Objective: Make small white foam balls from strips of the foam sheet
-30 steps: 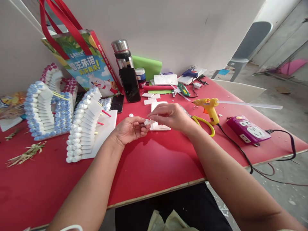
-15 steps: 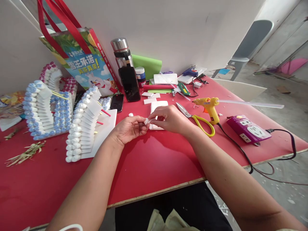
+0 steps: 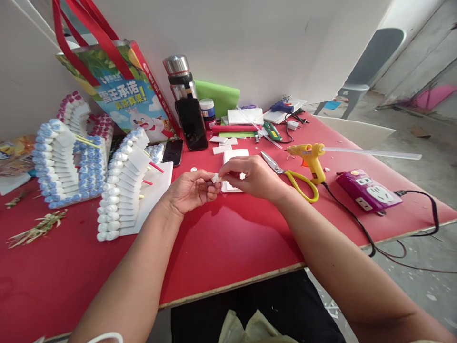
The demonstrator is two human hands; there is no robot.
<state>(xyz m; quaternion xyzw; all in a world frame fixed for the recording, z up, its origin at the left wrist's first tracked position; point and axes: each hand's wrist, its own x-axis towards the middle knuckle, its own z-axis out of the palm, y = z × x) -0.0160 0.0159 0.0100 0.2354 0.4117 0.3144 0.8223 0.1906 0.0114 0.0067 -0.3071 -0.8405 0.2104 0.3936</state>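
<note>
Between my two hands is a small crumpled white piece of paper [image 3: 215, 178]; its exact kind is hard to make out. My left hand [image 3: 191, 190] pinches it between thumb and forefinger, the other fingers curled. From the right, my right hand [image 3: 250, 175] closes its fingertips on the same piece. Below and behind the right hand lies a stack of white sheets [image 3: 234, 155], partly covered by it. A small white rolled bit [image 3: 193, 169] rests on the table just behind my left hand.
Left stand white stepped models with blue [image 3: 57, 157] and white [image 3: 121, 186] rolled ends. Right lie scissors [image 3: 302, 186], a yellow glue gun [image 3: 310, 159] and a purple power strip [image 3: 369, 190]. Behind are a phone [image 3: 192, 125], a steel flask [image 3: 177, 71] and a printed bag [image 3: 121, 95].
The fingers have shifted slightly around the small white piece, the right fingertips now closer to the left ones. The rest of the table looks the same.
</note>
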